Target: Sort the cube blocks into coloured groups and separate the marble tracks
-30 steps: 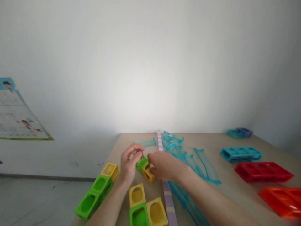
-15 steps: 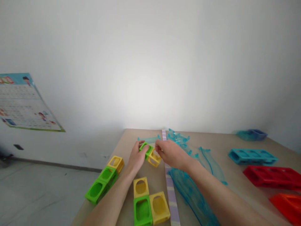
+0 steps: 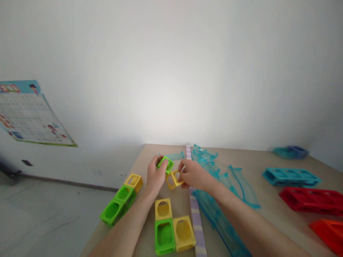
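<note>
On my remote feed I see a bright green block [image 3: 171, 165] and a yellow block [image 3: 174, 179] against the beige counter [image 3: 276, 214], a lilac strip banded in cream [image 3: 196, 216], translucent turquoise pieces [image 3: 218, 219], a teal row [image 3: 291, 177], a red row [image 3: 312, 200], and a white wall [image 3: 171, 71] with a poster [image 3: 29, 110] edged blue above and green below.

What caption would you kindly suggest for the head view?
Left hand holding a green block and right hand a yellow block, at a table.

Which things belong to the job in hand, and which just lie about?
Job: held green block, held yellow block; likely green-yellow row, green-yellow trio.

Lying about: clear blue pieces, turquoise row, red row, orange block, striped strip.
</note>
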Demonstrator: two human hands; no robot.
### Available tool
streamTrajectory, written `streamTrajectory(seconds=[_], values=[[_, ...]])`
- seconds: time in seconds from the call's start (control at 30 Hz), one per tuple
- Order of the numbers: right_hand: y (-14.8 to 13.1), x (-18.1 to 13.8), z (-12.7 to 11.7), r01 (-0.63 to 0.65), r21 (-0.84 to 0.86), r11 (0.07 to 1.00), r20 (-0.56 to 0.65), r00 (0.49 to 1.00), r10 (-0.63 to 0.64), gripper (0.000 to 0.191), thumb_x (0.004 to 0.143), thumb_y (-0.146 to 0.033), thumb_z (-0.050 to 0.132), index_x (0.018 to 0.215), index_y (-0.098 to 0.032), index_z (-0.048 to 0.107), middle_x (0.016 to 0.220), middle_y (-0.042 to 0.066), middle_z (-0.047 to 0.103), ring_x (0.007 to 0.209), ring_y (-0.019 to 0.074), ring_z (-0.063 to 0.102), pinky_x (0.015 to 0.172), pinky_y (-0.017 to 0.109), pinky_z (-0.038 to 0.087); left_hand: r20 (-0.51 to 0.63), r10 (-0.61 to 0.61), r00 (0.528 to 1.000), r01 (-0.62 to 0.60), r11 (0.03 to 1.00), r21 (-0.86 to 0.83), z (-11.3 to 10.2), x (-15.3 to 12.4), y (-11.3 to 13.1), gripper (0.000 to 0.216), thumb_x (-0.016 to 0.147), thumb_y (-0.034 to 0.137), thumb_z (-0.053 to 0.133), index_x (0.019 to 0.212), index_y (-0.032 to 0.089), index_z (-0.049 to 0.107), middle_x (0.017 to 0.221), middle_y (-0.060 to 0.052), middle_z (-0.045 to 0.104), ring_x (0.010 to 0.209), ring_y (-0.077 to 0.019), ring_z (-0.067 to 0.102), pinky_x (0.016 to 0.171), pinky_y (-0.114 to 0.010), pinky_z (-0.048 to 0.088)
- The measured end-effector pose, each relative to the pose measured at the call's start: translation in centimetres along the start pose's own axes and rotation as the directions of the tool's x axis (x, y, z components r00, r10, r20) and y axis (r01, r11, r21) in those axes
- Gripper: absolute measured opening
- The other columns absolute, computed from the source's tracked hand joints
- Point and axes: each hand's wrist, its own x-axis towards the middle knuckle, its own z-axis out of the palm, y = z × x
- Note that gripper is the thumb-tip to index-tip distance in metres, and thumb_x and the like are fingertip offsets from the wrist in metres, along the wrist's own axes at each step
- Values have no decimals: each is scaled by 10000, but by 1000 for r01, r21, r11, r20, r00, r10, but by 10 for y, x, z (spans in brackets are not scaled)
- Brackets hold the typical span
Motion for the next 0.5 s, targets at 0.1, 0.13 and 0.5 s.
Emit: streamTrajectory(seconds=[0.1,0.13,0.5], values=[[-1,2,2,-77,144,987,59,996,70,229,681,-36,498,855,-184,478,700,36,711,487,139,656,442,199,481,-45,-22,999,19,998,-66,-1,2,2,222,789,374,585,878,172,609,740,11,598,652,-131,566,597,-237,445],[-2,3,3,-88,178,980,76,994,75,224,689,-39,495,860,-183,472,718,43,715,493,140,661,441,204,494,-45,-33,998,28,994,-103,-1,2,3,234,798,393,578,881,175,598,719,20,582,616,-122,557,569,-231,443],[8,1,6,-108,-38,993,137,984,113,220,741,-102,531,947,-139,599,639,65,700,533,183,669,490,245,497,32,-185,982,168,791,-588,-3,4,12,272,786,407,625,933,183,579,829,-34,688,568,-123,630,468,-199,434]])
